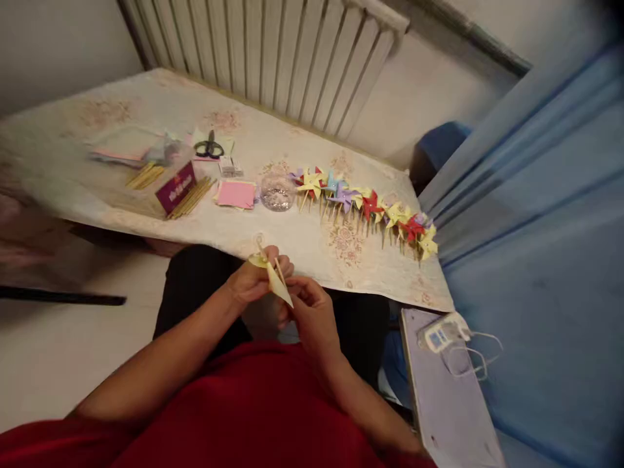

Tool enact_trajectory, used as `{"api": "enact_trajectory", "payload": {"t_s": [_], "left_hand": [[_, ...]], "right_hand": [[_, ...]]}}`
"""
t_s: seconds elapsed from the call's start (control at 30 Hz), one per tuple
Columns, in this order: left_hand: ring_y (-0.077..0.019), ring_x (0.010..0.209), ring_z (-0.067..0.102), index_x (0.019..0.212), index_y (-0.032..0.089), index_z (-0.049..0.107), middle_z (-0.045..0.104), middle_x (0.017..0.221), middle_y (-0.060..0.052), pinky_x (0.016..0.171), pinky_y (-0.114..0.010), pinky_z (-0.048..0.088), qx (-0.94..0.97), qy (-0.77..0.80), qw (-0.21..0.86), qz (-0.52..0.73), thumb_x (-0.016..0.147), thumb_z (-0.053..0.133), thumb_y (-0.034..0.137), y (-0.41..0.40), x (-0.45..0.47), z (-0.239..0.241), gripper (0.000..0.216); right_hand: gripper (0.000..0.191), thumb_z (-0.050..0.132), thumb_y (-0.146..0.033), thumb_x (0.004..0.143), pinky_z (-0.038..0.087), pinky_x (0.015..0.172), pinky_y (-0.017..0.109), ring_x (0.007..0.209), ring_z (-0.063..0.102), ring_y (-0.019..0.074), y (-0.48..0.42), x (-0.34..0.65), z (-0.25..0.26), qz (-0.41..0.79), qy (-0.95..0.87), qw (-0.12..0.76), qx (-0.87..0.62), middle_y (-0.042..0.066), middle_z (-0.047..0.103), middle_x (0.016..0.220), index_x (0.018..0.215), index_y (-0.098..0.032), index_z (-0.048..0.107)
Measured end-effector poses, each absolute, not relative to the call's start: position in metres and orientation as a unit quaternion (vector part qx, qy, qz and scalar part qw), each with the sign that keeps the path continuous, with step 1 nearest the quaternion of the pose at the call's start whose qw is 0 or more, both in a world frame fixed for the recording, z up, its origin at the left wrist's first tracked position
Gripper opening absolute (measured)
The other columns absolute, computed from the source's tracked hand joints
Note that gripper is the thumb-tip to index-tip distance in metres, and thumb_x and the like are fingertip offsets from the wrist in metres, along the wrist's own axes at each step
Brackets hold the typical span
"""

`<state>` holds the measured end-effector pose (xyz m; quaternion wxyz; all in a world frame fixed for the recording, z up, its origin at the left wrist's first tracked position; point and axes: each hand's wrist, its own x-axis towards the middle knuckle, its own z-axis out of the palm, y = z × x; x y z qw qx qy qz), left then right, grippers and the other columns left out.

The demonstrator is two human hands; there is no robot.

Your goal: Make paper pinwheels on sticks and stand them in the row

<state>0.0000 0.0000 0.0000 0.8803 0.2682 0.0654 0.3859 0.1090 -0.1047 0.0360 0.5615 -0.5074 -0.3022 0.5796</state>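
Note:
Over my lap, at the table's front edge, my left hand (pixel 256 276) is closed around a yellow paper pinwheel (pixel 279 285) with a thin wooden stick. Close against its lower right side is my right hand (pixel 309 305), fingers bent and pinched near the paper's edge; what lies between those fingertips is too small to make out. Finished pinwheels (pixel 344 197) in yellow, red, purple and blue lie in a row on the right part of the table. A clear round dish (pixel 277 194) of small shiny pieces sits left of them.
Pink paper squares (pixel 236 194), wooden sticks (pixel 192 198), a purple card box (pixel 176 188) and black-handled scissors (pixel 209 148) lie on the cloth-covered table (pixel 302 237). A radiator (pixel 273 58) stands behind. At right are a blue curtain (pixel 531 279) and a stool (pixel 453 403) bearing a white corded device (pixel 443 333).

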Motion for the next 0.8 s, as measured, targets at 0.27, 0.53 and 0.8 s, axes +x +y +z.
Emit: {"api": "enact_trajectory", "payload": {"t_s": [0.27, 0.53, 0.8], "left_hand": [[-0.0101, 0.053, 0.045, 0.056, 0.017, 0.053, 0.046, 0.053, 0.003, 0.051, -0.021, 0.037, 0.275, 0.067, 0.879, 0.384, 0.061, 0.091, 0.027, -0.0020, -0.0016, 0.0013, 0.040], [-0.0100, 0.053, 0.047, 0.056, 0.017, 0.052, 0.047, 0.053, 0.003, 0.050, -0.022, 0.038, 0.276, 0.057, 0.880, 0.382, 0.060, 0.091, 0.025, -0.0009, -0.0024, -0.0008, 0.040], [-0.0106, 0.054, 0.049, 0.058, 0.018, 0.054, 0.049, 0.055, 0.004, 0.052, -0.022, 0.040, 0.268, 0.062, 0.884, 0.378, 0.062, 0.090, 0.023, -0.0004, -0.0041, -0.0064, 0.037]], "right_hand": [[0.021, 0.074, -0.028, 0.073, 0.051, 0.040, 0.020, 0.046, 0.056, 0.0089, -0.1041, 0.1092, 0.0344, 0.585, -0.308, 0.563, -0.496, -0.006, 0.063, 0.065, 0.093, -0.022, 0.070], [0.022, 0.075, -0.029, 0.072, 0.051, 0.040, 0.020, 0.046, 0.055, 0.0088, -0.1021, 0.1082, 0.0348, 0.585, -0.304, 0.564, -0.498, -0.006, 0.062, 0.064, 0.092, -0.022, 0.069], [0.022, 0.075, -0.029, 0.072, 0.051, 0.040, 0.019, 0.046, 0.055, 0.0081, -0.1018, 0.1093, 0.0315, 0.591, -0.303, 0.566, -0.488, -0.006, 0.062, 0.065, 0.092, -0.022, 0.068]]}}
